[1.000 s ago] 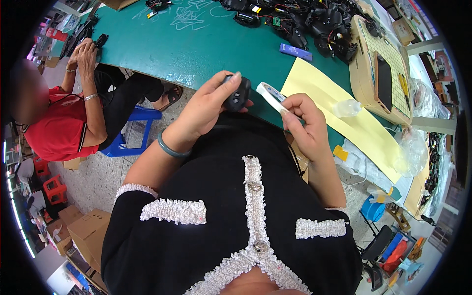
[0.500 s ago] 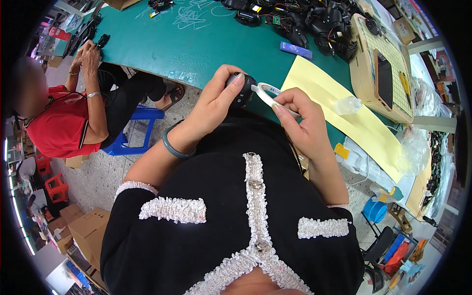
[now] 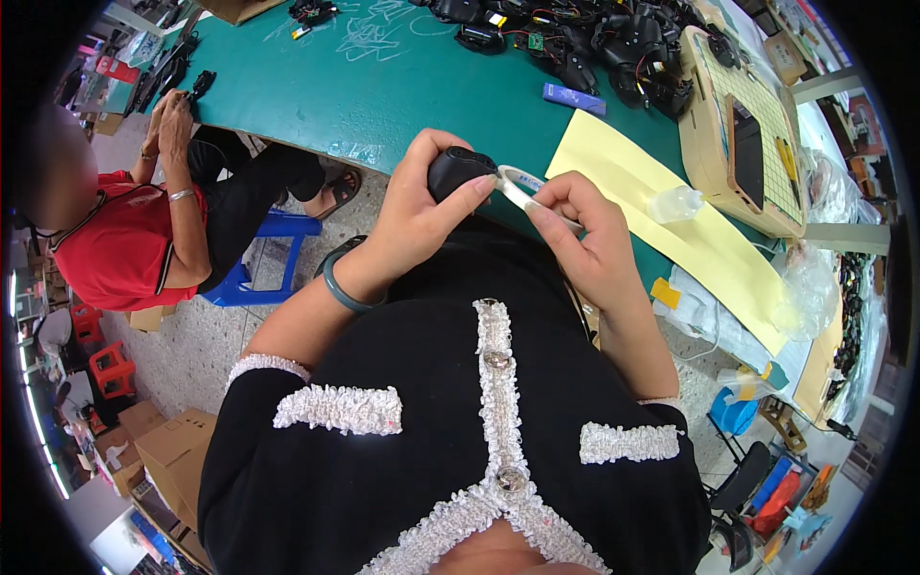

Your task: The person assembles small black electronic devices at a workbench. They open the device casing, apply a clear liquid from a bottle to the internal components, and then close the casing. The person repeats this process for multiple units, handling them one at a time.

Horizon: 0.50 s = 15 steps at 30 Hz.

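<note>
At the bench [image 3: 287, 105], the left hand [image 3: 414, 206] curls round a black case [image 3: 458, 174], probably light, stiff, best side-gripped; the right hand [image 3: 592, 228] pinches a tape roll [image 3: 514, 194].

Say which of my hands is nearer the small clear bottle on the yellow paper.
Right. The right hand is just left of the bottle, holding a white tape roll; the left hand, holding a black device, is farther left.

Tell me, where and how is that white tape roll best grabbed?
Probably pinch the white tape roll by its right-side rim, coming from the right, as the right hand does: it is a slim ring, and its left end sits close to the black device in the left hand.
</note>
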### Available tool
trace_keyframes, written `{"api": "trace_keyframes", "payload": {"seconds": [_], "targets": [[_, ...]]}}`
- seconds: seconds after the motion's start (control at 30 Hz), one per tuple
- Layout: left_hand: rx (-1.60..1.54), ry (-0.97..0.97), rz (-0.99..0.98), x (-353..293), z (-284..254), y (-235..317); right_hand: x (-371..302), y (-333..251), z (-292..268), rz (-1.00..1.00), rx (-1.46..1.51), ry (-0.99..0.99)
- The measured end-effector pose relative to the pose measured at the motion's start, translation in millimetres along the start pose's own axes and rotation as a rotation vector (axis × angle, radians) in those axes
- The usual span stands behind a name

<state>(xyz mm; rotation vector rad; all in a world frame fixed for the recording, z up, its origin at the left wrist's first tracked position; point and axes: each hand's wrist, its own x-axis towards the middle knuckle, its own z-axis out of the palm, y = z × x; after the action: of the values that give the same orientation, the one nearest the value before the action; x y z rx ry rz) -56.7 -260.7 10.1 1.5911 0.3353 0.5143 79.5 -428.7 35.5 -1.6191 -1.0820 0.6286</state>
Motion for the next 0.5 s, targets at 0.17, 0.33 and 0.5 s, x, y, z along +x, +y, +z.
{"api": "trace_keyframes", "payload": {"seconds": [0.17, 0.33, 0.5], "targets": [[-0.162, -0.005, 0.034, -5, 5, 4, 0, 13, 6, -0.04, -0.044, 0.075], [-0.468, -0.106, -0.062, -5, 8, 10, 2, 21, 10, -0.163, 0.173, 0.091], [-0.576, -0.227, -0.086, -6, 8, 10, 4, 23, 12, -0.106, 0.293, 0.071]]}}
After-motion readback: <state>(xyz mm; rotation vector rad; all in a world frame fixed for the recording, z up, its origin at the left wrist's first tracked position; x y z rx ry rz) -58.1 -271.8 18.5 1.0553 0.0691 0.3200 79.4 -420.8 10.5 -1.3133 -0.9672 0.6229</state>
